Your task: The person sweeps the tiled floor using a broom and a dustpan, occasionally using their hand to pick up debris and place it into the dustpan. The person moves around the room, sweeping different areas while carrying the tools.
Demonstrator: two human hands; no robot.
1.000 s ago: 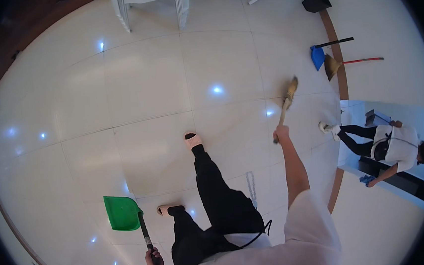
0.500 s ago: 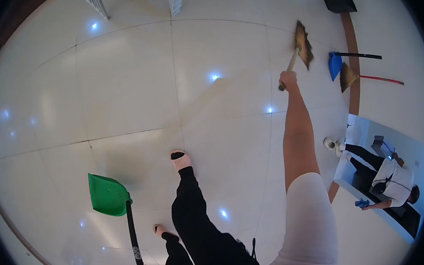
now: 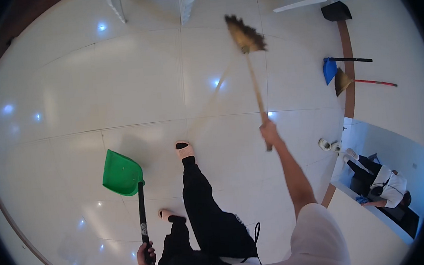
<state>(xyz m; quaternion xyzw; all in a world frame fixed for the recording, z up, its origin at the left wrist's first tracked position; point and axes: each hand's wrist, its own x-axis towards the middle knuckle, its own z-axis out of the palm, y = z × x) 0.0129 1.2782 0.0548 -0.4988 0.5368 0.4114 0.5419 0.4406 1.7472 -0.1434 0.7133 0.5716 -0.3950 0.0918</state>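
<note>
My right hand (image 3: 271, 134): fingers clamped round broom (image 3: 253, 77), bristles ahead over floor (image 3: 139, 91). My left hand (image 3: 146, 255): fingers wrapped round handle of dustpan (image 3: 122, 173), out left. Best, I judge: short, low strokes toward dustpan, lip flat.

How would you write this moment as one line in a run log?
right hand: holds broom | left hand: holds green dustpan | by wall: blue dustpan, second broom
</note>
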